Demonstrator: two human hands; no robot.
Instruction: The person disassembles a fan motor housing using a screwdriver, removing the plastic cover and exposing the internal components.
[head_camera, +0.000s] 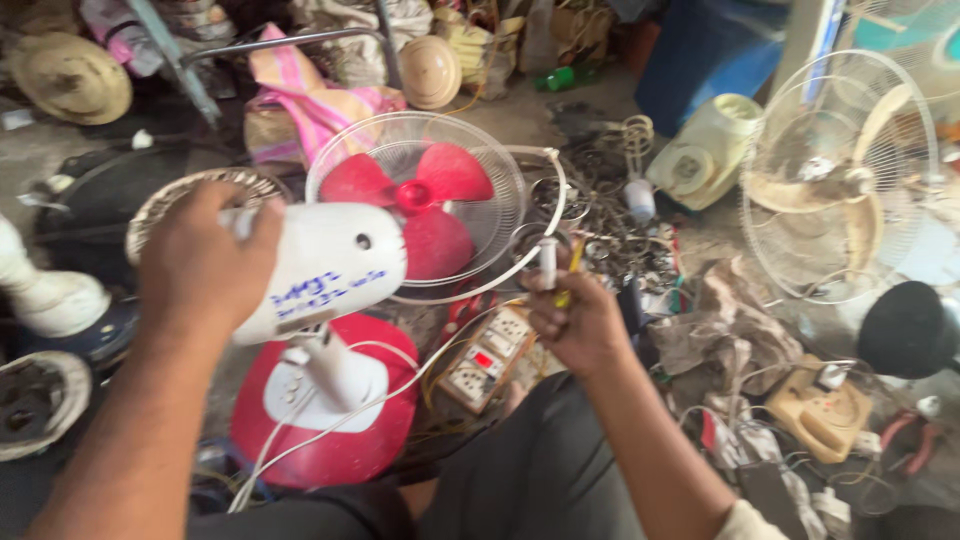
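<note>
The left hand (200, 265) wraps over the back of the white plastic motor housing (325, 265) of a small table fan, fingers closed on it (blue handwriting marks its side). Below sits the fan's round red and white base (330, 420), a white cord trailing from it. Ahead, red plastic blades (420, 205) sit inside the white wire guard (500, 210). The right hand (575, 320) pinches the guard's lower rim, also holding a yellow-handled tool (572, 270). A beige power strip (490, 360) lies just beneath.

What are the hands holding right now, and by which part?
Left hand grips the fan by its white motor housing; right hand pinches the guard rim.
</note>
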